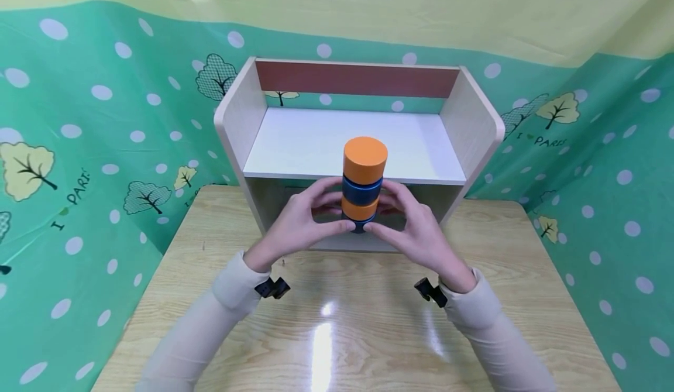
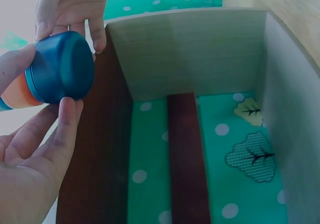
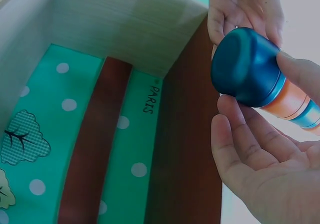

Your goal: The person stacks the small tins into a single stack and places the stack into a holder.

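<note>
A stack of round orange and blue canister-like pieces (image 1: pixel 364 162) is held upright between both hands, in front of the shelf unit. An orange piece tops it, with blue, orange and dark blue bands below. My left hand (image 1: pixel 300 219) grips its left side, thumb low near the base and fingers behind. From the right, my right hand (image 1: pixel 418 231) grips it the same way, the two thumb tips close together. In the left wrist view the smooth blue end piece (image 2: pixel 65 68) sits between the fingertips. The right wrist view shows that blue end (image 3: pixel 245 66) above my right fingers.
A pale shelf unit (image 1: pixel 479 117) with a white shelf board (image 1: pixel 305 137) and a dark red back rail (image 1: pixel 358 79) stands on the wooden table (image 1: pixel 368 322). Green dotted cloth (image 1: pixel 105 117) hangs behind and at both sides. Small black cameras (image 1: pixel 272 288) sit on the wrists.
</note>
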A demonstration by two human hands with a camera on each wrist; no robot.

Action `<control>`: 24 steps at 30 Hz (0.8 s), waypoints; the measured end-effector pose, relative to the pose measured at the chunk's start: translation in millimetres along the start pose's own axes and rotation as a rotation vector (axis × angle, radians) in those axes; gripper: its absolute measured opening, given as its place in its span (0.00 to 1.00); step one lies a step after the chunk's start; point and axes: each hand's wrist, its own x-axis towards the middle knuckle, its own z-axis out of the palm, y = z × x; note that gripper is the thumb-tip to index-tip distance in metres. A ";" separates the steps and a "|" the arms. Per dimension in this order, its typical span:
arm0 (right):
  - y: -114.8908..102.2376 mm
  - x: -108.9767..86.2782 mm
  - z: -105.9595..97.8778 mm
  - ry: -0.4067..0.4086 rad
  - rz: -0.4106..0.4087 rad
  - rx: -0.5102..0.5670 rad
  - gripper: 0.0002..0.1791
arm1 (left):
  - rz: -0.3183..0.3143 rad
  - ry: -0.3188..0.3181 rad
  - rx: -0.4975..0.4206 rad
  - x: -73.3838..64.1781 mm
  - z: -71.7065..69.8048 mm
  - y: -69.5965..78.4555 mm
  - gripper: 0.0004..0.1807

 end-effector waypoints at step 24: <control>-15.4 32.1 -22.0 0.005 -0.021 -0.006 0.42 | 0.021 0.002 0.018 27.5 -21.9 25.9 0.39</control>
